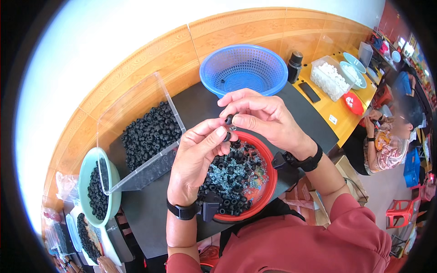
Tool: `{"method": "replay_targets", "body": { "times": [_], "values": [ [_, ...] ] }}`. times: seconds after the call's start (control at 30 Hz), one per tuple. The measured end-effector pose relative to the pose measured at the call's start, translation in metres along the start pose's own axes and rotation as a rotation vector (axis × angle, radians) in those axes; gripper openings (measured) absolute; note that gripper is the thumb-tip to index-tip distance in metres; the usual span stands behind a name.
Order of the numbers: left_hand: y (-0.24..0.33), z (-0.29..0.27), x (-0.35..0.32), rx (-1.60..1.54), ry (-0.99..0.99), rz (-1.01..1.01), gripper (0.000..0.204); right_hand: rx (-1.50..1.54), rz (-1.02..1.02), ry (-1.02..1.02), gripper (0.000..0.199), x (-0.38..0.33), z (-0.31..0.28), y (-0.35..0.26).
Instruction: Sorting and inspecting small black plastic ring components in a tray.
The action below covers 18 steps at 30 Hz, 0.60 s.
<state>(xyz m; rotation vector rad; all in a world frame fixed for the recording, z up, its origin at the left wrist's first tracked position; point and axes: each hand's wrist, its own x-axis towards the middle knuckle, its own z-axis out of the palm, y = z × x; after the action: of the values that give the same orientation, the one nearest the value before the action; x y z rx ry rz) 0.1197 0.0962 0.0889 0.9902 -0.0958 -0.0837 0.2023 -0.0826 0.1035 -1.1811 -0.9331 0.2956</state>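
Above a red basin (272,175), both of my hands meet with their fingertips pinched together. My right hand (266,117) grips a small round black plastic part (229,119) between thumb and forefinger. Thumb and fingers of my left hand (193,152) close on a second black plastic part (226,137) just below it. A small shiny bit, perhaps a spring, shows between the two parts. Loose small metal springs (258,169) and many black parts (234,204) lie mixed in the basin. My fingers partly hide the held pieces.
Left of my hands stands a clear plastic box (148,163) of black parts, beside a pale green bowl (114,200) holding more. A blue perforated basket (211,86) stands behind. Far right are a black bottle (295,67), a phone (309,92) and a seated person (384,152). Another person's hand (107,264) shows lower left.
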Motion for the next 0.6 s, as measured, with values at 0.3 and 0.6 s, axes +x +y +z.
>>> {"method": "replay_targets", "body": {
  "times": [0.3, 0.6],
  "values": [
    [-0.002, 0.002, 0.001, 0.087, -0.025, -0.018, 0.014, 0.033, 0.054, 0.009, 0.018, -0.007, 0.003, 0.003],
    [-0.005, 0.005, 0.005, 0.150, -0.027, 0.008, 0.019, 0.181, 0.134, -0.012, 0.018, -0.014, -0.001, 0.002]
  ]
}}
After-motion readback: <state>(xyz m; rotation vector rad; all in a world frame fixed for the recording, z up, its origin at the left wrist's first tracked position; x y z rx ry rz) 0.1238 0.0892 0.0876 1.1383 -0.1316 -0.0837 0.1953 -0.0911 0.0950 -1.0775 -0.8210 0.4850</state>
